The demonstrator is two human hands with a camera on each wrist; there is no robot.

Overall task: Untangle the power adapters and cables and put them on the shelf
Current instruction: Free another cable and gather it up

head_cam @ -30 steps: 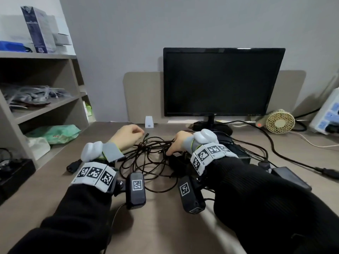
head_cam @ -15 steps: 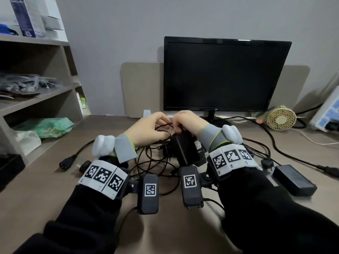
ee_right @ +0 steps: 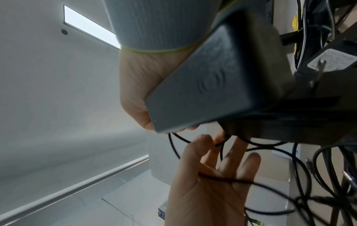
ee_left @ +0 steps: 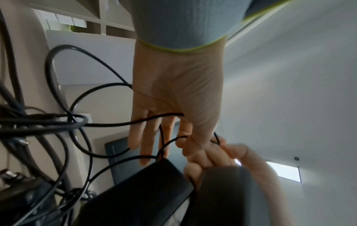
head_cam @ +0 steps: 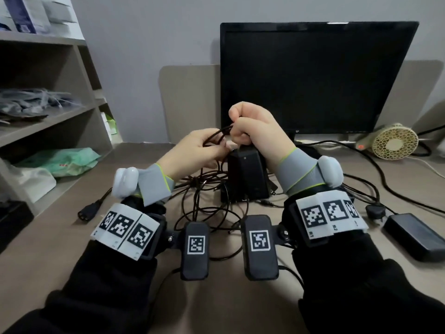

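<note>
A black power adapter [head_cam: 245,174] hangs upright over a tangle of black cables [head_cam: 204,208] on the desk. My right hand [head_cam: 243,133] grips its top end, fingers curled round it; in the right wrist view the adapter [ee_right: 212,79] fills the palm. My left hand [head_cam: 221,145] pinches a thin cable loop [head_cam: 214,136] right beside the right hand. In the left wrist view the thumb and forefinger of my left hand [ee_left: 193,142] nip the cable, the other fingers lie straight with cable strands across them. The shelf [head_cam: 55,116] stands at the left.
A second black adapter [head_cam: 414,239] with a plug [head_cam: 374,210] lies on the desk at right. A cable end connector [head_cam: 88,210] lies left of the tangle. Behind stand a monitor [head_cam: 313,78] and a small fan [head_cam: 395,142]. The shelf holds bagged cables [head_cam: 36,102] and a green packet [head_cam: 65,162].
Both hands rose from the desk and came together. The right hand lifted the adapter up off the tangle, and the left hand took hold of a cable loop beside it.
</note>
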